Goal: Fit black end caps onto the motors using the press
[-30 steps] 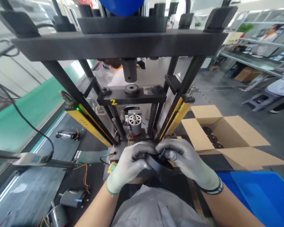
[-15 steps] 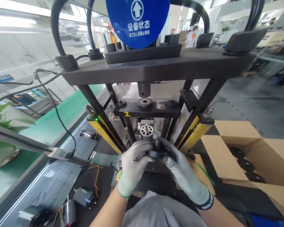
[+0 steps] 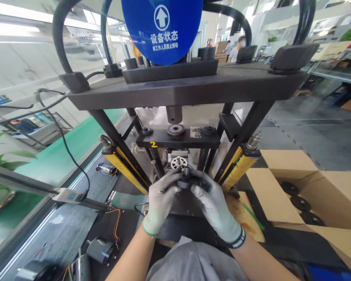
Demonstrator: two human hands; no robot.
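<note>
Both gloved hands are in at the mouth of the press (image 3: 175, 84), right between its two yellow side bars. The left hand (image 3: 160, 199) is curled, fingers closed on the near left edge of a black round part (image 3: 190, 182), and the right hand (image 3: 213, 205) matches it on the other side, fingers wrapped over the right edge, so the part is gripped from both sides. That black round part sits low in the press opening, just in front of the silver motor (image 3: 178, 163) standing upright under the plate marked with a yellow 2; whether the two touch is hard to tell from here. Overhead, the heavy dark top plate carries a blue sign (image 3: 163, 27) with a white arrow. Off to the person's right, an open cardboard box (image 3: 283, 164) shows several more black discs (image 3: 300, 203) lying inside. To the left, on the dark bench (image 3: 64, 230), a few small motors (image 3: 101, 249) lie with red and yellow wires trailing, one more lying farther back beside the green floor strip.
</note>
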